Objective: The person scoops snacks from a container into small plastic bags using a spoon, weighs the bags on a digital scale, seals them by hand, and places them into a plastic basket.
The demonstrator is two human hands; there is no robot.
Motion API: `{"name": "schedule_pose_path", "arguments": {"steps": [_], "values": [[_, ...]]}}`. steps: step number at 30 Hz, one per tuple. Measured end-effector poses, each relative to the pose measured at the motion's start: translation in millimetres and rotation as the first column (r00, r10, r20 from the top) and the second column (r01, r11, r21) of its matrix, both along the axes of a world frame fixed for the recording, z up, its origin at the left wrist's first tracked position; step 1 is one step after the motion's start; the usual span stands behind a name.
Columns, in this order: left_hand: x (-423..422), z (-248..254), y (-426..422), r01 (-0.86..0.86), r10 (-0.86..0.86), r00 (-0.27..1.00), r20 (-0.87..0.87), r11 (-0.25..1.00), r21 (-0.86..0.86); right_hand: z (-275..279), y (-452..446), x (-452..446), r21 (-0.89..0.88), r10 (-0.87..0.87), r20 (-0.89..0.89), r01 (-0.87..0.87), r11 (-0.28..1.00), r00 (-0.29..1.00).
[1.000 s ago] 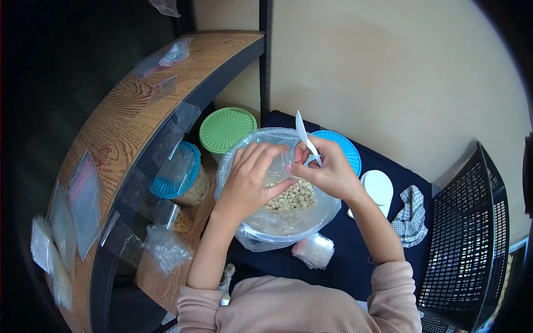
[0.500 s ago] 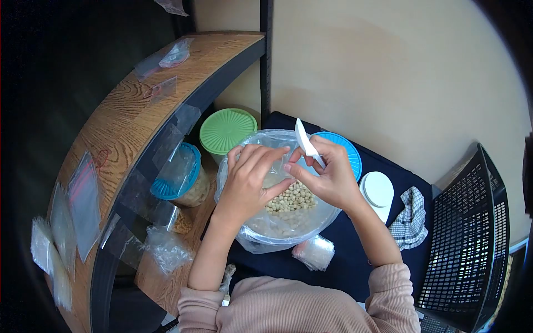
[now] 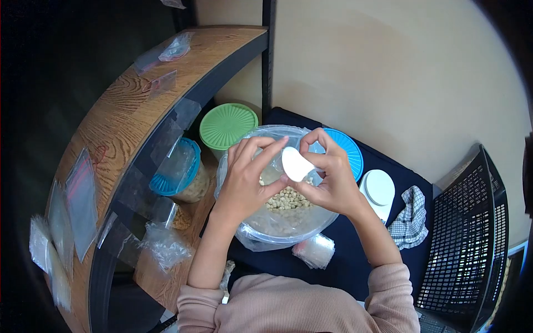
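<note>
Flat clear bags (image 3: 83, 205) lie along the wooden shelf (image 3: 125, 100) at far left, then a blue-lidded jar (image 3: 189, 166) with a green-lidded tub (image 3: 229, 126) behind it, by the table's far left corner. The left hand (image 3: 242, 176) is raised over the near left of a plastic-lined basin (image 3: 311, 228), forearm slanting inward, fingers arched, thumb stretched apart from them; I can't tell whether it grips any clear film. Pale kernels (image 3: 288, 201) sit in the basin, under the hands. The white spoon (image 3: 296, 165) hangs above them, pinched by the right hand (image 3: 331, 175), its wrist bent inward, index finger curled. A clear packet bundle (image 3: 315, 251) lies just beside the basin, towards the near edge of the table (image 3: 355, 261). Further right: a blue lid (image 3: 350, 151) near the far edge, a white-topped object (image 3: 380, 188), a checked cloth (image 3: 410, 219) by the far right corner, and a black basket (image 3: 466, 244) along the right edge.
</note>
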State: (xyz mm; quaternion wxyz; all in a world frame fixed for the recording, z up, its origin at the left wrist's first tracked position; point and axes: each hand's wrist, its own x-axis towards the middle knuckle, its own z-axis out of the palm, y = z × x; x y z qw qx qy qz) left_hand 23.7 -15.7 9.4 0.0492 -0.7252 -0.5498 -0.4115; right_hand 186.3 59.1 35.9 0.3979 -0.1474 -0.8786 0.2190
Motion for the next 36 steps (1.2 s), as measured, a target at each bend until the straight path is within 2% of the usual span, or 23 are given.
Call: {"name": "schedule_pose_path", "arguments": {"steps": [2, 4, 5, 6, 9, 12, 15, 18, 19, 22, 24, 26, 28, 29, 30, 32, 34, 35, 36], "values": [[-0.9, -2.4, 1.0, 0.066, -0.057, 0.993, 0.108, 0.995, -0.076, -5.1, 1.7, -0.7, -0.025, 0.048, -0.009, -0.048, 0.999, 0.999], [-1.0, -2.8, 1.1, 0.074, -0.062, 0.991, 0.122, 0.992, -0.103, -6.9, 4.0, -0.3, -0.046, 0.094, -0.022, -0.095, 0.994, 0.995], [-0.9, -2.9, 1.4, 0.082, -0.065, 0.989, 0.135, 0.988, -0.128, -6.6, 5.9, 0.4, -0.048, 0.118, 0.031, -0.116, 0.992, 0.993], [-0.8, -3.6, 2.1, 0.083, -0.066, 0.989, 0.135, 0.988, -0.128, -6.5, 7.7, 0.7, -0.05, 0.141, 0.084, -0.138, 0.989, 0.986], [-0.5, -5.6, 3.9, 0.058, -0.047, 0.995, 0.089, 0.99, -0.125, -10.9, 11.4, -0.9, -0.074, 0.187, 0.069, -0.182, 0.98, 0.98], [1.2, -4.1, 4.2, 0.049, -0.039, 0.991, 0.131, 0.996, -0.073, -6.5, 9.1, -0.6, -0.107, 0.2, 0.074, -0.192, 0.976, 0.977], [2.0, -3.3, 2.0, -0.03, 0.038, 0.981, 0.19, 0.998, -0.047, 0.2, 8.7, -2.2, -0.177, 0.211, 0.119, -0.188, 0.966, 0.97], [-0.4, -2.7, 3.6, -0.055, 0.064, 0.985, 0.161, 0.997, -0.061, -3.8, 14.9, -7.2, -0.149, 0.273, 0.076, -0.26, 0.954, 0.959], [-2.5, -4.9, 5.0, -0.048, 0.057, 0.978, 0.203, 0.998, -0.046, -3.7, 15.4, -8.5, -0.151, 0.273, 0.078, -0.259, 0.954, 0.959], [-3.6, -4.4, 7.3, -0.043, 0.046, 0.95, 0.31, 0.999, -0.016, 6.1, 12.8, -7.4, -0.125, 0.225, -0.013, -0.224, 0.966, 0.974], [-3.7, -5.2, 7.7, -0.045, 0.042, 0.928, 0.369, 0.999, -0.002, 26.6, 10.5, 5.4, -0.151, -0.016, 0.087, 0.029, 0.988, 0.996], [-4.3, -6.8, 8.0, -0.114, 0.098, 0.859, 0.503, 0.993, 0.001, 25.7, 24.9, 17.4, -0.212, -0.109, 0.043, 0.115, 0.97, 0.993], [-6.8, -13.2, 11.2, -0.104, 0.065, 0.828, 0.557, 0.994, 0.038, 37.1, 29.1, 28.2, -0.134, -0.213, 0.209, 0.244, 0.961, 0.954], [-7.1, -14.7, 11.4, -0.087, 0.041, 0.797, 0.603, 0.995, 0.047, 33.3, 31.4, 28.1, -0.065, -0.224, 0.283, 0.252, 0.966, 0.932], [-7.7, -15.2, 11.7, -0.07, 0.016, 0.764, 0.645, 0.996, 0.059, 25.6, 34.1, 26.2, -0.061, -0.225, 0.281, 0.251, 0.966, 0.933], [-8.6, -15.8, 11.0, -0.055, 0.012, 0.768, 0.64, 0.997, 0.048, 6.5, 36.7, 21.0, 0.026, -0.044, 0.639, 0.035, 0.999, 0.768], [-8.8, -16.5, 10.0, -0.039, 0.009, 0.771, 0.637, 0.999, 0.033, -4.6, 25.7, -0.8, 0.25, -0.201, 0.808, -0.013, 0.968, 0.554], [-8.7, -16.2, 9.7, -0.039, 0.015, 0.771, 0.637, 0.999, 0.024, -9.5, 21.9, -13.0, 0.251, -0.202, 0.807, -0.014, 0.968, 0.555], [-8.9, -15.7, 9.6, -0.043, 0.023, 0.771, 0.636, 0.999, 0.016, -14.1, 19.0, -25.8, 0.349, -0.279, 0.852, -0.084, 0.933, 0.443]]}}
